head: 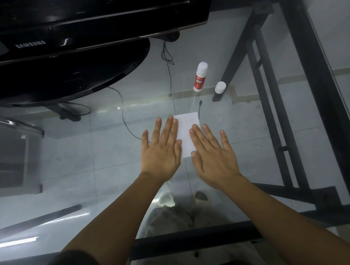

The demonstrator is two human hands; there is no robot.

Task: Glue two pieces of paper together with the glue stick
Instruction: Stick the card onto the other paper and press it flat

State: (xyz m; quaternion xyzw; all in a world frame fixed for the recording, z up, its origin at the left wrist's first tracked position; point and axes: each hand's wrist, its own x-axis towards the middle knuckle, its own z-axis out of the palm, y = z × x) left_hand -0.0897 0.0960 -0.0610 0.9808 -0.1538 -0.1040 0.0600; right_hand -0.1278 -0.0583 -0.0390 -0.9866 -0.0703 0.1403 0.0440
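Observation:
A white sheet of paper [186, 130] lies flat on the glass table top. My left hand [161, 148] rests palm down over its left edge, fingers spread and straight. My right hand [213, 151] lies flat over its lower right part, fingers also spread. Whether one sheet or two stacked sheets lie there I cannot tell. Beyond the paper stands a red and white glue stick [200, 77], upright and uncapped. Its white cap [220, 87] sits on the glass just right of it.
A black Samsung monitor [74, 35] on a round black base [56, 78] fills the far left of the table. The table's black frame [321, 84] runs along the right and near edges. Thin black cables [125, 117] show through the glass.

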